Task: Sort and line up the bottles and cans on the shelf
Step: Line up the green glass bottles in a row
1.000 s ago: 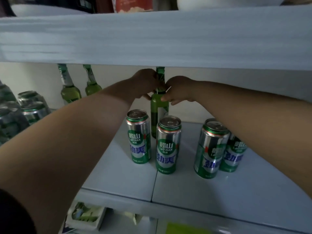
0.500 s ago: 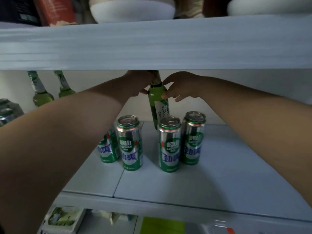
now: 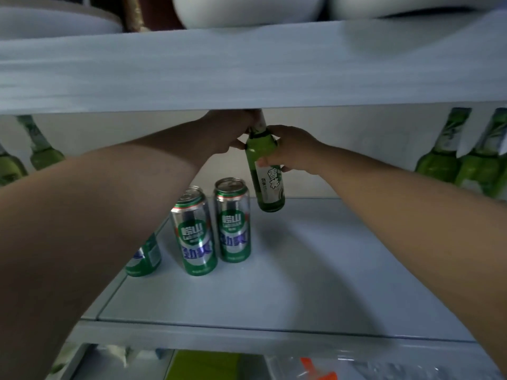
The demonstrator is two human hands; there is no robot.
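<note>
Bottle [image 3: 264, 171] now tilts at the cans' [image 3: 232, 220] one o'clock; left hand [image 3: 230, 133] grips its neck, right hand [image 3: 290, 149] wraps lower, round its shoulder.

Glossy green glass bottle [image 3: 264, 171]; shiny metal cans [image 3: 234, 220]; smooth matt shelf [image 3: 315, 270].

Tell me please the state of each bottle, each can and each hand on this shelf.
Held bottle: tilted, gripped by both hands.
Left hand: grips its neck.
Right hand: fingers round its shoulder.
Middle can: upright, untouched.
Right can: upright, untouched.
Left can: upright, partly behind the left arm.
Right bottles: standing at the back wall.
Left bottles: standing at the back wall.
</note>
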